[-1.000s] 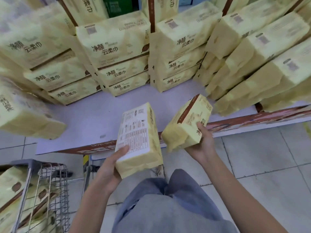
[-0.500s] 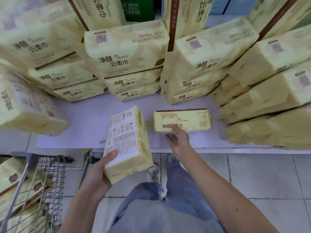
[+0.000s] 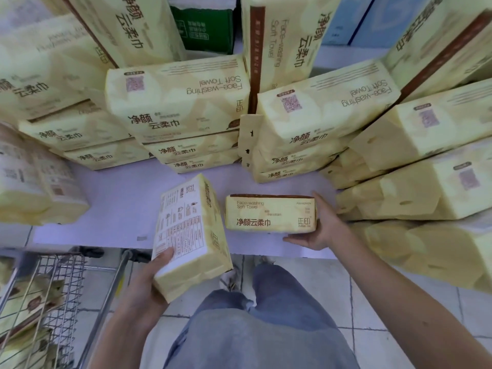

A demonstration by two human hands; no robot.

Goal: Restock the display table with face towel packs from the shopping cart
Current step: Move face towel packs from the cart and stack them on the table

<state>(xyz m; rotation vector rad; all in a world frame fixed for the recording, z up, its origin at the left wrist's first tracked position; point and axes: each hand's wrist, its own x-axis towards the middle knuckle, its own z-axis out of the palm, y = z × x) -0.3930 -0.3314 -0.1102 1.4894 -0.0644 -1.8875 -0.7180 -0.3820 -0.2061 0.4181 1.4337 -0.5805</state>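
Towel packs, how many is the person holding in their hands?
2. Left hand holds the tilted pack; right hand grips the flat pack on the display table.

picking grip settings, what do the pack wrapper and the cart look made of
The pack is probably wrapped in thin plastic film: faint sheen, soft puckered edges. The cart looks like metal wire and bar: grey, glossy, open grid.

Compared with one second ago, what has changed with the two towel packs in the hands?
The right grip carried the right pack from the air before the edge onto the display table, laid it on its long side, and now holds its right end. The left grip still holds the left pack; stacks and shopping cart unchanged.
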